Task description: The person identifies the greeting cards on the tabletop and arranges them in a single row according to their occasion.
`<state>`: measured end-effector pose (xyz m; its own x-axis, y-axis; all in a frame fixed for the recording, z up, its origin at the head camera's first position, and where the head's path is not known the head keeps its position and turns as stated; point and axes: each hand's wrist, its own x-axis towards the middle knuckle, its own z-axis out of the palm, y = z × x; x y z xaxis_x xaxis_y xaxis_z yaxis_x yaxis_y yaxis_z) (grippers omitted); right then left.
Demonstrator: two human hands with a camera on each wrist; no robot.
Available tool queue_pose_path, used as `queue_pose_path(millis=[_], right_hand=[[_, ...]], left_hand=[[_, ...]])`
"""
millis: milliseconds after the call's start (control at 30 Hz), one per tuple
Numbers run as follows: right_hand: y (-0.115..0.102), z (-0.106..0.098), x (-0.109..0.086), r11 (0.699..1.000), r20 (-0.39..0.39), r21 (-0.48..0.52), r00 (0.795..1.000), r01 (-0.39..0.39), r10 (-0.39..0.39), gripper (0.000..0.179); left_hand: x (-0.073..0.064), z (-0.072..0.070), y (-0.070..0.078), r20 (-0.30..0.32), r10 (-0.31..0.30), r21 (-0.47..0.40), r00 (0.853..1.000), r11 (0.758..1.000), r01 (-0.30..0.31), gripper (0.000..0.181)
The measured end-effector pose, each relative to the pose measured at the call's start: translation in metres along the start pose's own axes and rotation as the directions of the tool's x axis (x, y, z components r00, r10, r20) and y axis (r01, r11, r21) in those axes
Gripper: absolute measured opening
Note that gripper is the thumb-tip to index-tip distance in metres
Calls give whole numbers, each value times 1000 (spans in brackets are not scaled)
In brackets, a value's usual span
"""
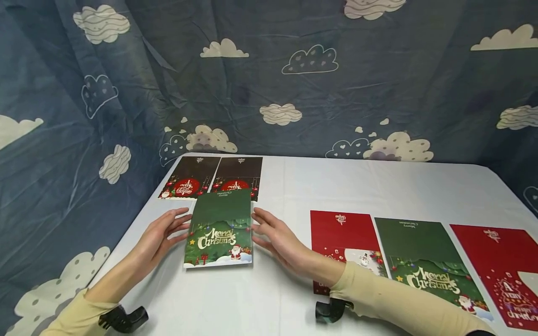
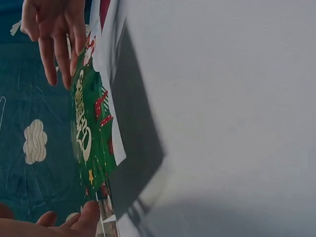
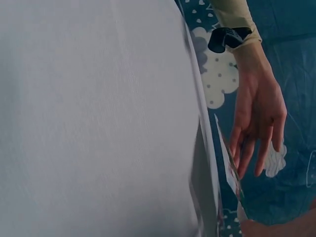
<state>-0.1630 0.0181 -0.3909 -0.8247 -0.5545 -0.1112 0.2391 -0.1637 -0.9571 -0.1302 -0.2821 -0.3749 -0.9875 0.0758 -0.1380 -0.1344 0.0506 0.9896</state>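
Observation:
A green Merry Christmas card point(image 1: 218, 210) sits between both hands, its near edge raised above the white table; a shadow lies below it in the left wrist view. My left hand point(image 1: 165, 234) is at the card's left edge with fingers loosely extended. On the opposite side, my right hand point(image 1: 283, 240) has its fingers pointing at the right edge. Both hands' fingertips come very close to the card; whether they touch it is hard to tell. In the right wrist view the card point(image 3: 230, 165) is seen nearly edge-on beside the left hand point(image 3: 261, 111).
Two dark brown Christmas cards, one at far left point(image 1: 187, 179) and one beside it point(image 1: 239, 168), lie behind the green card. To the right lie a red card point(image 1: 342, 228), another green card point(image 1: 420, 242) and a second red card point(image 1: 487, 252). A cloud-patterned curtain point(image 1: 260, 88) surrounds the table.

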Motion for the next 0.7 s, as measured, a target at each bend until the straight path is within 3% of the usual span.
queue_pose_path(millis=[333, 700], right_hand=[[-7, -18, 6, 995, -66, -65, 994, 80, -84, 58], [-22, -48, 16, 986, -86, -120, 989, 113, -123, 53]], left_hand=[[19, 14, 9, 11, 32, -29, 999, 999, -31, 66], [56, 36, 9, 2, 85, -117, 996, 990, -84, 62]])
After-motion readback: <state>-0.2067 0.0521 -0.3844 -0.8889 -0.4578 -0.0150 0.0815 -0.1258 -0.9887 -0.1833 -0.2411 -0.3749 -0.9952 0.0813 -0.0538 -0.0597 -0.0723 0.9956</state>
